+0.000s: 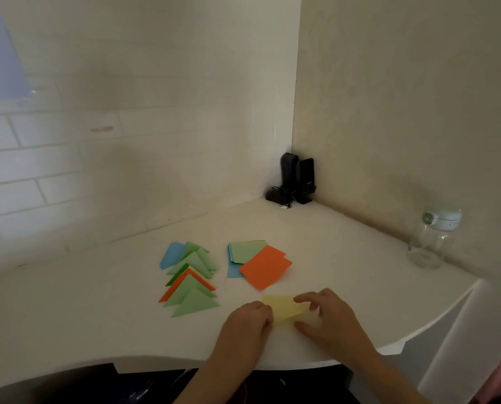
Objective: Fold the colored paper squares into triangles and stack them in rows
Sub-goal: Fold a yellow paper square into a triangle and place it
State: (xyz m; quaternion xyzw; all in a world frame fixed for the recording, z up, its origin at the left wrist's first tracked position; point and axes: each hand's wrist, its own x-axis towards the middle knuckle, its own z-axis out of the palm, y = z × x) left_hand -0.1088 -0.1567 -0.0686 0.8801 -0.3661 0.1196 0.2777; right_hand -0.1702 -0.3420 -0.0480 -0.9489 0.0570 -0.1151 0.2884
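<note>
A pale yellow paper (282,308) lies on the white desk (97,301) between my two hands, partly folded over. My left hand (247,325) pinches its left edge with curled fingers. My right hand (327,316) pinches its right side between thumb and fingers. Left of them a row of folded triangles (191,279) overlaps, in green, orange, yellow and blue. Behind the yellow paper sits a pile of unfolded squares, with orange sheets (265,268) on top of green (244,250) and blue ones.
Black speakers (295,179) with a small black device stand in the wall corner. A clear glass jar (431,240) with a white lid is at the right, near the wall. The desk's curved front edge runs just below my wrists.
</note>
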